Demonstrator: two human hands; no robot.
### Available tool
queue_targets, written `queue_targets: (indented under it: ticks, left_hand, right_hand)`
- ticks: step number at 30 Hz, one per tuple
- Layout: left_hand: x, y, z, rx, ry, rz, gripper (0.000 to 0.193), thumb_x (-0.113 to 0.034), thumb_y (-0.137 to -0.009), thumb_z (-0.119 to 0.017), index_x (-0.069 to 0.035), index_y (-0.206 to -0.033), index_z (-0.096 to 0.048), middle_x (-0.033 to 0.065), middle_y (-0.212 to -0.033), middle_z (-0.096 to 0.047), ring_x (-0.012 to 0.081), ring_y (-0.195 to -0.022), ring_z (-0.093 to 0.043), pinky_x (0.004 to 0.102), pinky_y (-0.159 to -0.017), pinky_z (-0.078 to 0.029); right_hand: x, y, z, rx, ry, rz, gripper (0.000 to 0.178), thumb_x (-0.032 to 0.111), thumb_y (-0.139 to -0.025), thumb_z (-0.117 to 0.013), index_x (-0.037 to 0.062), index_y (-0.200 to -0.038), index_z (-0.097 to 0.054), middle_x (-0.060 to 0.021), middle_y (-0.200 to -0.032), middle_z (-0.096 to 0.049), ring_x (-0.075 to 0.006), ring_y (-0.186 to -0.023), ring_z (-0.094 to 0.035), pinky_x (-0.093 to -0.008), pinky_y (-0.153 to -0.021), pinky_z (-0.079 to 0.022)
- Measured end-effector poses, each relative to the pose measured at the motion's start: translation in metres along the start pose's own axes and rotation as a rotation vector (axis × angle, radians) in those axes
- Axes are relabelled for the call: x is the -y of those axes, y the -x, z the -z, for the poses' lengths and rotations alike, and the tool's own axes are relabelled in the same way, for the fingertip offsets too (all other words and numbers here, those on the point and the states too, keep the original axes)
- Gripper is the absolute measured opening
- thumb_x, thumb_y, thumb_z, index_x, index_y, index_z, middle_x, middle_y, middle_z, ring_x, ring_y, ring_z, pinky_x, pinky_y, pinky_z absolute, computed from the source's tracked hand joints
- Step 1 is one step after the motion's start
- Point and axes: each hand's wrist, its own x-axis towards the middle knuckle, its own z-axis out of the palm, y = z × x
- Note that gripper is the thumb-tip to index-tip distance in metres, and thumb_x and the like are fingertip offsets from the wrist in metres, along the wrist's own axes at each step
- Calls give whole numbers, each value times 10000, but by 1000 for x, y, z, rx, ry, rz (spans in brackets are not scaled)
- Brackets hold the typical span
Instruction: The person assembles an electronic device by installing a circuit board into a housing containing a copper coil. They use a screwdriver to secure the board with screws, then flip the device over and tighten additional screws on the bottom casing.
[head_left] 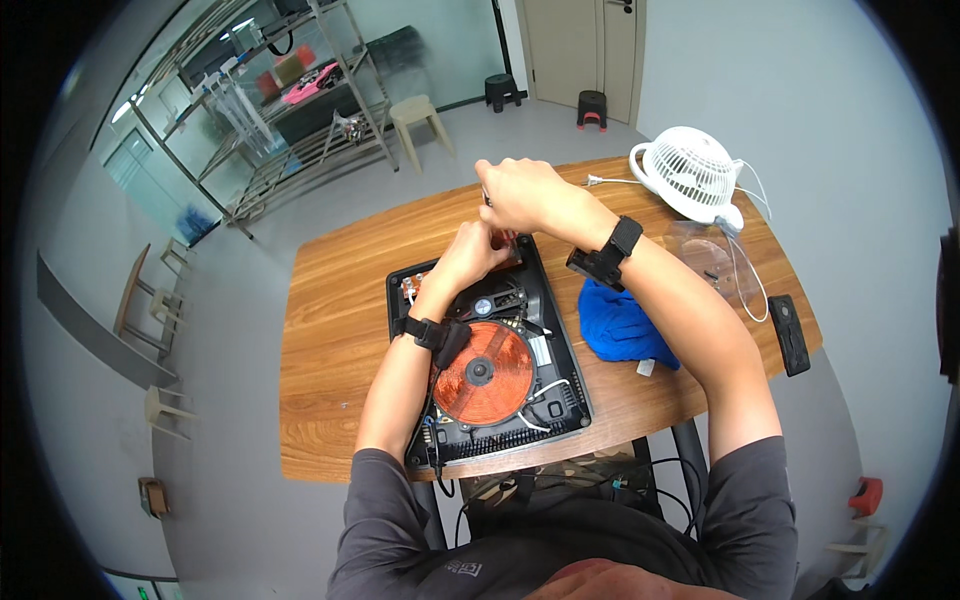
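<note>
Black housing: lying uncovered on the wooden surface, parts exposed; twelve o'clock is its far end, away from the person.
Copper coil: in the near half of the housing, taken as the clock's centre.
Left hand: at twelve o'clock, fingers bent down among the far-end parts; whether they grip one is hidden.
Right hand: between twelve and one, above and beyond the left, fingers curled closed; what they hold can't be made out.
Blue cloth: between two and three, just beside the housing.
White fan: between one and two, well apart.
Step in hand: apparently close two-handed work on the far-end parts.
Next move: probably calls for a steady left and small, controlled right-hand motion.
</note>
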Motion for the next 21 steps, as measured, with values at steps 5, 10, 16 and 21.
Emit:
queue_targets:
  ticks: [5, 10, 16, 21]
  left_hand:
    - [-6, 4, 4, 26, 63, -6, 153, -67, -805, -764, 33, -907, -708, 132, -800, -732, 180, -715, -690, 355, -682, -545]
    - [-20, 0, 7, 47, -77, -8, 140, -135, -805, -767, -10, -861, -741, 178, -794, -720, 293, -747, -706, 397, -711, -543]
    - [-24, 5, 20, -6, -180, 9, 192, -212, -821, -784, -29, -871, -761, 192, -784, -717, 350, -758, -706, 424, -728, -548]
    - [-32, 3, 30, -21, -184, 17, 205, -211, -825, -783, -12, -862, -752, 202, -787, -713, 352, -762, -702, 427, -722, -543]
  right_hand:
    - [-6, 5, 6, -8, 34, 68, 351, 305, -848, -651, 12, -1036, -600, -236, -878, -708, -443, -851, -695, -537, -764, -562]
    - [-20, 14, 27, -90, -2, 18, 358, 360, -843, -650, 22, -959, -633, -248, -820, -694, -452, -809, -686, -533, -733, -558]
    - [-19, 13, 47, -180, -100, 12, 361, 357, -868, -662, 5, -945, -649, -221, -792, -703, -418, -782, -692, -473, -720, -558]
    - [-19, 11, 56, -209, -132, 21, 357, 350, -860, -657, -1, -926, -648, -228, -807, -703, -421, -796, -693, -479, -732, -558]
